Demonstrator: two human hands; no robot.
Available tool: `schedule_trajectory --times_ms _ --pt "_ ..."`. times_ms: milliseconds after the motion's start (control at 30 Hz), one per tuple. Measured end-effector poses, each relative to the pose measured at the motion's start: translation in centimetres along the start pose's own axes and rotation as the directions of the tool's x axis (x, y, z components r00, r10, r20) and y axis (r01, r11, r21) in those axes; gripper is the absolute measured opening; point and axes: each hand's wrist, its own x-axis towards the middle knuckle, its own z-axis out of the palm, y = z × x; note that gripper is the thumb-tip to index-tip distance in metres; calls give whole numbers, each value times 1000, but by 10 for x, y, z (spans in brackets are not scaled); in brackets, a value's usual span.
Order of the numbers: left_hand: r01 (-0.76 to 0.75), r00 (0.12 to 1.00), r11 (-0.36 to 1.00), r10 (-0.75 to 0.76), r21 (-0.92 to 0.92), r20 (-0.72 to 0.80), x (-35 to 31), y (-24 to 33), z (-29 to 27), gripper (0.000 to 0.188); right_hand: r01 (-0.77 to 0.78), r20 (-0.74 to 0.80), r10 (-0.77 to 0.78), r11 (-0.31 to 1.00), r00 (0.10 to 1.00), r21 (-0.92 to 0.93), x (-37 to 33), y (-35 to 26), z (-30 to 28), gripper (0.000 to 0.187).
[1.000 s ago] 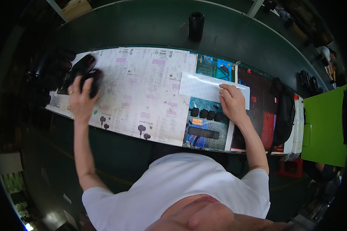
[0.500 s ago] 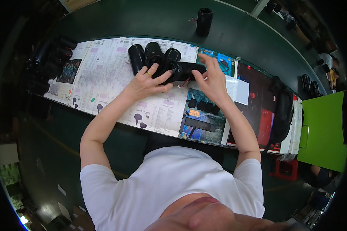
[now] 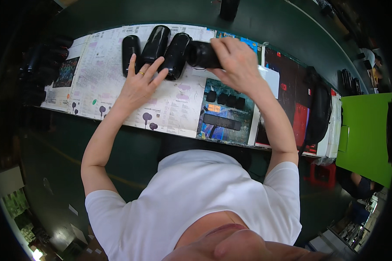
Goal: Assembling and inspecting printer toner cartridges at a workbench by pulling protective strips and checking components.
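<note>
Head view: three black cylinders (image 3: pixel 154 45) lie side by side on the newspaper (image 3: pixel 100 82).
Left hand (image 3: pixel 139 85): open, fingers resting on them.
Right hand (image 3: pixel 237 61): gripping a fourth cylinder (image 3: pixel 200 54), not yet laid down.

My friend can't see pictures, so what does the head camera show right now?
A person's right hand grips a black cylinder-shaped part, while the left hand rests on three more black cylinders lying side by side. They sit on newspaper sheets spread over a dark green workbench.
</note>
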Motion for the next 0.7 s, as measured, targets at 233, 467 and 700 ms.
schedule_trajectory --times_ms 233,467,700 --pt "279 960 960 -277 39 -35 6 26 -5 57 -249 573 -9 895 819 370 -56 -7 -48 70" --pt "334 937 942 -332 5 -112 0 25 -4 64 -361 365 255 896 895 258 -111 -22 -39 62" --pt "890 384 198 -811 411 -441 -84 -83 -8 84 -413 361 278 826 890 384 -153 -43 -54 92"
